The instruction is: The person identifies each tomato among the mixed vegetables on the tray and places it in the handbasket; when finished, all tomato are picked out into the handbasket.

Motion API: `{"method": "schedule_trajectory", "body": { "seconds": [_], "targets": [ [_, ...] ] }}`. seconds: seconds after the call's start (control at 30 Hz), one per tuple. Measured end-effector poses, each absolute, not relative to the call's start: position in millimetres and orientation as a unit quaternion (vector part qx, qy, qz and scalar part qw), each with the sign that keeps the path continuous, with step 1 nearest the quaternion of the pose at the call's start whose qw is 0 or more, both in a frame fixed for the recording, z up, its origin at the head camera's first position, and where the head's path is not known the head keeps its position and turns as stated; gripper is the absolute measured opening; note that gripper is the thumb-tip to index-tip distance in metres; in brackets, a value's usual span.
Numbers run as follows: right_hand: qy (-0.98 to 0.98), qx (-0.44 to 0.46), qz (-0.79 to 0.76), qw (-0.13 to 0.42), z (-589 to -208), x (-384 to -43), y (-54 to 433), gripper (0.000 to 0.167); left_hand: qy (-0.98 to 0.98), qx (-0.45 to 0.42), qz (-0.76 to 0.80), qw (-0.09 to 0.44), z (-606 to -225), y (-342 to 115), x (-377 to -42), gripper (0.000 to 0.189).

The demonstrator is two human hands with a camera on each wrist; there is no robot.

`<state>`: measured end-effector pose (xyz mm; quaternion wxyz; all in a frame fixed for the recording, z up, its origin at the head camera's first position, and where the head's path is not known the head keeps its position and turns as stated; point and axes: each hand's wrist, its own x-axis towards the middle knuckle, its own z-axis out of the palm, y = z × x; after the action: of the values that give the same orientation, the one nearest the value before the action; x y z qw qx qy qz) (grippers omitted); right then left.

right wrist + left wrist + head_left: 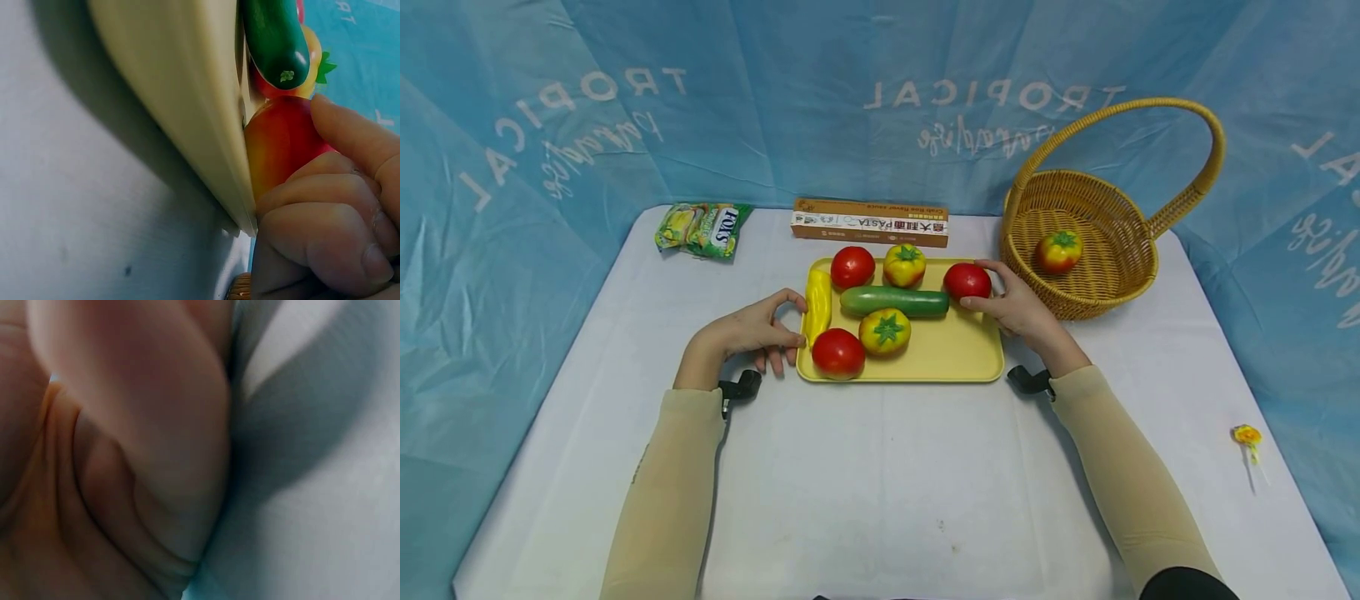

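Observation:
My left hand (747, 332) is at the left end of a yellow tray (958, 354), fingers bent, two fingertips right at its rim beside a yellow banana-shaped piece (818, 304). Whether it grips either one I cannot tell. In the left wrist view the curled fingers (144, 419) fill much of the picture and hide the tray. With thumb and index finger, my right hand (1018, 308) holds a red tomato (966, 282) at the tray's right end. The right wrist view shows this tomato (287, 140) with a yellowish side, the other fingers (315, 237) curled below.
On the tray lie a green cucumber (895, 302), two red tomatoes (838, 354) and two yellow ones with green tops (884, 332). A wicker basket (1120, 287) holding another tomato (1059, 252) stands behind my right hand. A pasta box (870, 222), a green snack bag (703, 230) and a lollipop (1247, 436) lie around.

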<state>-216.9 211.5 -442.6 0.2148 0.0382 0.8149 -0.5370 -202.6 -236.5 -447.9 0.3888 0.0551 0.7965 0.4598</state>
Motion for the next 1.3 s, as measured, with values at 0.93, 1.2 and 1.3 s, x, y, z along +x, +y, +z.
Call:
{"method": "schedule_trajectory", "body": {
  "seconds": [0.93, 1.2, 1.3],
  "targets": [
    [0.781, 0.037, -0.615, 0.097, -360, -194, 255, 0.079, 0.798, 0.051, 0.458, 0.389, -449, -236, -200, 0.064],
    [0.764, 0.065, -0.639, 0.065, -359, -199, 287, 0.08, 0.798, 0.054, 0.459, 0.386, -448, -235, -202, 0.064],
    [0.75, 0.08, -0.655, 0.057, -361, -201, 298, 0.083, 0.799, 0.054, 0.459, 0.385, -448, -235, -202, 0.064]
  ]
}}
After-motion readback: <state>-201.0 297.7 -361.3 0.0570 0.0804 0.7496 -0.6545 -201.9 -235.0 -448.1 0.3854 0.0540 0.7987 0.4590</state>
